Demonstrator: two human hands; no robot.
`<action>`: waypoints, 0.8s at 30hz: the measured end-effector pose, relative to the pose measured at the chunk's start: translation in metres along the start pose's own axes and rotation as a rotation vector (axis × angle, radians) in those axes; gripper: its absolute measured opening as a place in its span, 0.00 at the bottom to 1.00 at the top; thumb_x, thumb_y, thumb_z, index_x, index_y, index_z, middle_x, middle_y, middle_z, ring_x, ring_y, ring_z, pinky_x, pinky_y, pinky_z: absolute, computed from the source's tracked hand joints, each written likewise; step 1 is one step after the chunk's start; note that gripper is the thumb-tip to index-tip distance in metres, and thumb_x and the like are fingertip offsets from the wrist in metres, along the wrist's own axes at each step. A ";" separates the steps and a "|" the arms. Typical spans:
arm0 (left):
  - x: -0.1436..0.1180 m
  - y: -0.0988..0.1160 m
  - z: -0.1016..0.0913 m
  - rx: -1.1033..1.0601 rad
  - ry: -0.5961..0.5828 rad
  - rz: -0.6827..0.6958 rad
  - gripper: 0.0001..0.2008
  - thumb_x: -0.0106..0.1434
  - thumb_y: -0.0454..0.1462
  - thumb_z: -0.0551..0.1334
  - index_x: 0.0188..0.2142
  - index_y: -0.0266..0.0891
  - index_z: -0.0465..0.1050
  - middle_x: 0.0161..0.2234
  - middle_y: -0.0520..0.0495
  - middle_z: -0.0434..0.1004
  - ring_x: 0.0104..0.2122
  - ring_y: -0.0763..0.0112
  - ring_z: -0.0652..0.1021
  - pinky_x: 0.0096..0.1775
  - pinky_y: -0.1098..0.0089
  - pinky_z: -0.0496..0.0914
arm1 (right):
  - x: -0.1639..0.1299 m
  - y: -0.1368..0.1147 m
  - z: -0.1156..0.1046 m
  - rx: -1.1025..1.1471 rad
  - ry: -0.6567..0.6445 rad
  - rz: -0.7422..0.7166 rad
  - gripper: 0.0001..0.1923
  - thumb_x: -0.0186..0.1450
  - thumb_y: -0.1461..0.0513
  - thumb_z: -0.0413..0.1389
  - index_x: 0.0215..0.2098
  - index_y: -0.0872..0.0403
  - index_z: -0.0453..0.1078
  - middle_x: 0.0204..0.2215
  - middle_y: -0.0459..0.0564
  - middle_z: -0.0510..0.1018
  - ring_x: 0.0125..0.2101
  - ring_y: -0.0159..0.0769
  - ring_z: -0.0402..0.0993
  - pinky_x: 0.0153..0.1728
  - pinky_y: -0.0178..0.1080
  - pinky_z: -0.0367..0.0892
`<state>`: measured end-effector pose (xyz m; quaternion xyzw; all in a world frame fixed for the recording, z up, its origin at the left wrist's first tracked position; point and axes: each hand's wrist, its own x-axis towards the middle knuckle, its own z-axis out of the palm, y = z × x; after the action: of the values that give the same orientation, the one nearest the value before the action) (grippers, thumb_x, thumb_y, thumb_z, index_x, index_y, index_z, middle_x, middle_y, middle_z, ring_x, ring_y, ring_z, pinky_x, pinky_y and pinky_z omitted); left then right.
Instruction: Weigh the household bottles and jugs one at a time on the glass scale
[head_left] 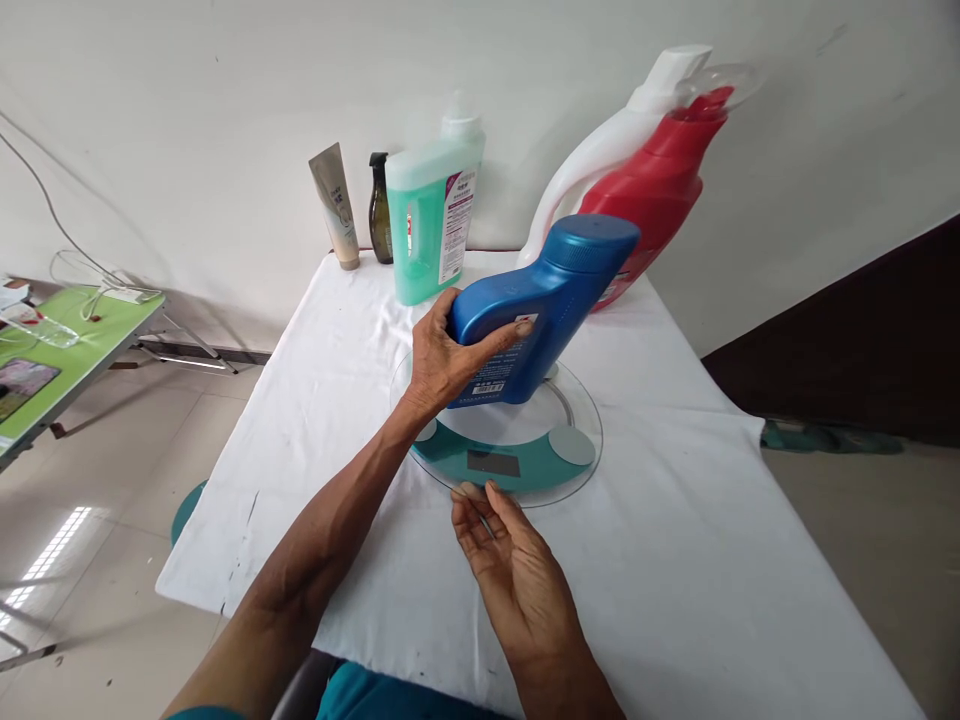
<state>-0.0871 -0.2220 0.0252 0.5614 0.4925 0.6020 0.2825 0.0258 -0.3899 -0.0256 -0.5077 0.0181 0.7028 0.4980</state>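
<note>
Here, we list first what stands about our grip. Beyond the held bottle, against the wall: a red jug (660, 190) with a clear cap, leaning; a white jug (600, 150) just behind it, touching or nearly so; a green bottle (431, 215) with a white label, upright; a dark pump bottle (379, 210) just beside that; a beige tube (335, 205) standing on its cap, tilted. All rest on the white tablecloth (675, 520). Well apart to the left of our grip, a green side table (82, 345) bears cables and a clear dish. Nothing lies between our hands and the scale.

Item in hand: a blue bottle (536, 310), cap end tilted up and away to the right, its base resting on or just over the round glass scale (517, 450); we cannot tell whether it touches. The scale's display, directly below the grip, reads dark.

Our left hand (450, 355) wraps the bottle's lower body, thumb across its label side, fingers behind, forearm stretched long from the lower left.

Our right hand (510, 555) lies loosely spread, holding nothing, fingertips (471, 492) at the scale's near rim.
</note>
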 end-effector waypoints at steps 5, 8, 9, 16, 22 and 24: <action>0.004 -0.004 0.002 -0.018 -0.010 0.003 0.28 0.56 0.58 0.78 0.36 0.41 0.69 0.34 0.50 0.76 0.39 0.64 0.79 0.39 0.65 0.73 | -0.002 0.002 0.007 0.075 0.044 -0.021 0.18 0.56 0.59 0.78 0.39 0.48 0.76 0.38 0.46 0.85 0.41 0.37 0.85 0.48 0.37 0.83; 0.004 -0.005 0.002 -0.029 -0.018 0.003 0.28 0.56 0.57 0.78 0.36 0.41 0.69 0.35 0.49 0.77 0.40 0.63 0.79 0.39 0.65 0.73 | -0.002 0.005 0.008 0.083 0.060 -0.061 0.18 0.57 0.58 0.77 0.39 0.48 0.76 0.39 0.46 0.85 0.42 0.38 0.85 0.49 0.39 0.83; 0.003 -0.004 0.002 -0.029 -0.018 0.001 0.28 0.57 0.57 0.78 0.37 0.41 0.70 0.36 0.49 0.77 0.40 0.63 0.79 0.39 0.64 0.74 | -0.002 0.005 0.008 0.083 0.064 -0.065 0.17 0.57 0.58 0.77 0.39 0.48 0.76 0.39 0.46 0.85 0.43 0.38 0.85 0.49 0.40 0.84; 0.004 0.003 0.000 0.023 -0.024 -0.047 0.27 0.55 0.56 0.79 0.36 0.43 0.70 0.35 0.51 0.77 0.37 0.65 0.78 0.39 0.64 0.74 | -0.005 0.006 0.012 0.135 0.126 -0.050 0.15 0.59 0.62 0.76 0.40 0.53 0.78 0.38 0.48 0.86 0.41 0.36 0.86 0.43 0.34 0.83; 0.004 0.005 -0.001 0.016 -0.032 -0.047 0.25 0.56 0.54 0.80 0.38 0.44 0.73 0.36 0.49 0.79 0.39 0.61 0.79 0.39 0.62 0.74 | -0.006 0.010 0.009 0.104 0.111 -0.100 0.15 0.59 0.60 0.76 0.41 0.52 0.79 0.42 0.49 0.87 0.45 0.38 0.86 0.49 0.37 0.83; 0.004 0.005 -0.001 0.010 -0.033 -0.040 0.24 0.56 0.53 0.80 0.38 0.44 0.73 0.36 0.49 0.79 0.39 0.62 0.79 0.39 0.62 0.74 | -0.006 0.011 0.008 0.108 0.108 -0.111 0.15 0.58 0.60 0.77 0.40 0.52 0.79 0.42 0.50 0.87 0.46 0.39 0.86 0.50 0.38 0.83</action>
<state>-0.0878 -0.2199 0.0313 0.5625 0.5021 0.5846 0.2998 0.0123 -0.3955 -0.0233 -0.5176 0.0548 0.6437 0.5610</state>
